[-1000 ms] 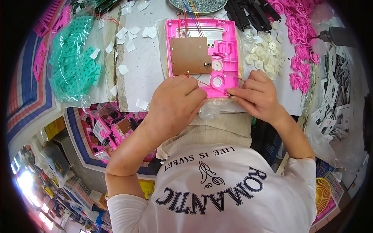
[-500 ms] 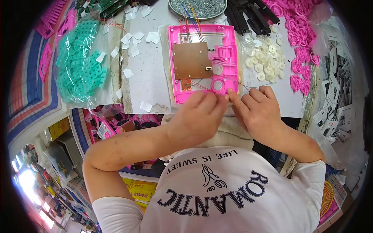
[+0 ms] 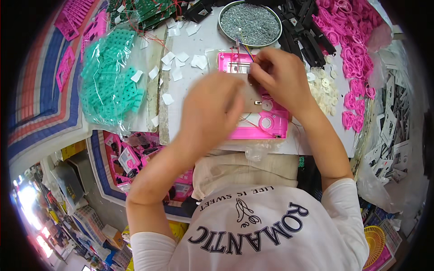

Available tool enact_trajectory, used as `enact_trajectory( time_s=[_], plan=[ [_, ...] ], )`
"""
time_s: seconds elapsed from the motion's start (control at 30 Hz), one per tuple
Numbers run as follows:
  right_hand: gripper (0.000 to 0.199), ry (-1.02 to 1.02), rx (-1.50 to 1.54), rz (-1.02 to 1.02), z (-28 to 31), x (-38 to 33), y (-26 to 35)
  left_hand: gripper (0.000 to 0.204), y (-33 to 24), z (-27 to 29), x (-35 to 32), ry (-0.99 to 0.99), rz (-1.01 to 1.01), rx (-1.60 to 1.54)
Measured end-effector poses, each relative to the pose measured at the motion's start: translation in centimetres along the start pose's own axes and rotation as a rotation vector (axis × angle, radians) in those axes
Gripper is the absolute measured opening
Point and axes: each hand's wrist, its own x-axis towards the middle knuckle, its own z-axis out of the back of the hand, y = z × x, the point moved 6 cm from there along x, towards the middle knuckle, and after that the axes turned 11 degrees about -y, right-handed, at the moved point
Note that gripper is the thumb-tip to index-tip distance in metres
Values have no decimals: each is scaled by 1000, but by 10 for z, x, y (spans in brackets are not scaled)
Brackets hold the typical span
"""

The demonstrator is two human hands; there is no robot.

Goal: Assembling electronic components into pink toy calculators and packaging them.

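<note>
A pink plastic casing [image 3: 257, 132] lies on the white work surface in front of me, partly covered by my hands. Mounted in it is a brown circuit board [image 3: 251, 100] with a small slide switch. Thin red, blue and yellow wires [image 3: 247, 49] rise from the casing's far side. My right hand [image 3: 284, 77] is over the board's far right part, thumb and fingers pinched together near those wires; what they grip is hidden. Over the casing's left side hovers my left hand [image 3: 211, 107], fingers curled and smeared by motion, so whether it holds anything cannot be seen.
Beyond the casing stands a round metal dish [image 3: 220, 28] of small silver screws. Black plastic parts [image 3: 307, 38], cream discs [image 3: 323, 92] and pink rings [image 3: 346, 58] lie to the right. Leftward are white paper pieces [image 3: 199, 62], a bag of green parts [image 3: 110, 77] and green circuit boards [image 3: 151, 13].
Both hands have left the casing's near right corner and moved farther away over the board. The right hand is now by the wires. The whole view has shifted, with the casing lower and rightward.
</note>
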Motion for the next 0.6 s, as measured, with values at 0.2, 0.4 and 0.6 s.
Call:
enact_trajectory(
  time_s=[0.2, 0.4, 0.6],
  plan=[
    [19, 176, 23, 399, 8, -18, 21, 27, 54, -20, 58, -119, 24, 205],
    [29, 114, 82, 511, 28, 3, 14, 23, 43, -24, 60, -136, -119, 203],
    [23, -96, 46, 415, 25, 19, 7, 16, 25, -32, 55, -99, -191, 233]
  ],
)
